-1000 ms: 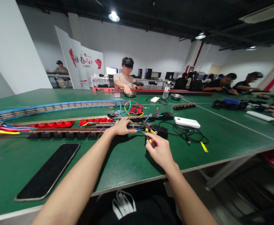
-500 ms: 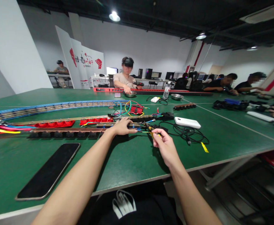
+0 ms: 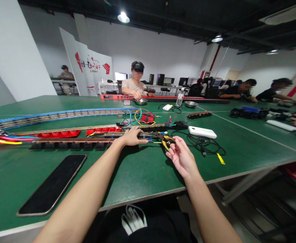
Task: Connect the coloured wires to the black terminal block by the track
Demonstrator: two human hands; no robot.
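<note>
My left hand lies across a short blue rail piece with metal strips, its fingers over the far side and the thumb stretched along the near side. A green wire comes out near the thumb tip. Yellow-and-black pliers are held in my right hand, their jaws pointing left towards the rail's end and the wire. Their handles are spread. Whether the jaws touch the wire I cannot tell. A ring-ended blue lead lies just behind the pliers.
A brown rail with black supports, red holders and a long blue rail extend left. The phone lies near the front edge. On the right are a white power bank and black cable. A co-worker sits opposite.
My right hand has turned so its palm shows more, and the pliers' handles have spread apart. The left hand stays in place. The co-worker's hand has lifted slightly over the metal bowl.
</note>
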